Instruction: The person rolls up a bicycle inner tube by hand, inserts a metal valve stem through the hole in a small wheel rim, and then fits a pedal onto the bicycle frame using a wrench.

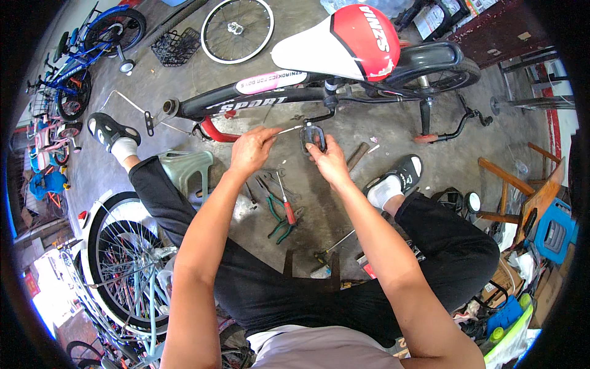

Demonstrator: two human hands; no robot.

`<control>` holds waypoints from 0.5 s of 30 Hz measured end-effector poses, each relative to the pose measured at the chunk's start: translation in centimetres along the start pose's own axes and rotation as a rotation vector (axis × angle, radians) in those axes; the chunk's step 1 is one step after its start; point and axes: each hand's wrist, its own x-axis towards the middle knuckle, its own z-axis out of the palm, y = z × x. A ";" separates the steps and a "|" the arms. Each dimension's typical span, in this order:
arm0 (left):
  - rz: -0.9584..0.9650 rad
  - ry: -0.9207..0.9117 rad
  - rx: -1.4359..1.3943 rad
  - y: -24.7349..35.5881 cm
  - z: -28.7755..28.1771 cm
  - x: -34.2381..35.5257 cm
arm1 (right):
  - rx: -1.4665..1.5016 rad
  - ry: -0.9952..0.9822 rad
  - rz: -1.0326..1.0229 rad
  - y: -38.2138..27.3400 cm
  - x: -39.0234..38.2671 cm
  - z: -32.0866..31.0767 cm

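My right hand (330, 161) is closed on a dark bicycle pedal (314, 140), thumb pressed against its frame. The pedal is at the end of a black crank arm (322, 117) on a small black bicycle frame (270, 101). My left hand (253, 149) grips a slim silver wrench (289, 130), whose far end meets the pedal's axle by the crank. The fingers hide the wrench's near end. On the floor below my hands lie green-handled pliers (279, 232), a red-handled screwdriver (289, 211) and a hammer (357, 156).
The frame carries a red and white saddle (350, 43). A loose wheel (237, 31) and black basket (176, 47) lie beyond it. A pale green stool (187, 169) is by my left leg, above a bicycle wheel (126, 258). At right stand a wooden stool (528, 197) and blue case (553, 230).
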 end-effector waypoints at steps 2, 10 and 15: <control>0.018 -0.014 -0.020 0.5 0.0 1.0 | 0.013 0.008 0.000 0.0 -0.1 0.1; 0.116 0.012 0.013 0.1 -0.1 1.8 | -0.048 0.052 -0.046 -0.4 -1.0 -0.7; -0.384 0.001 -0.746 0.1 0.2 -0.6 | -0.055 0.389 -0.212 -3.5 -1.6 -3.1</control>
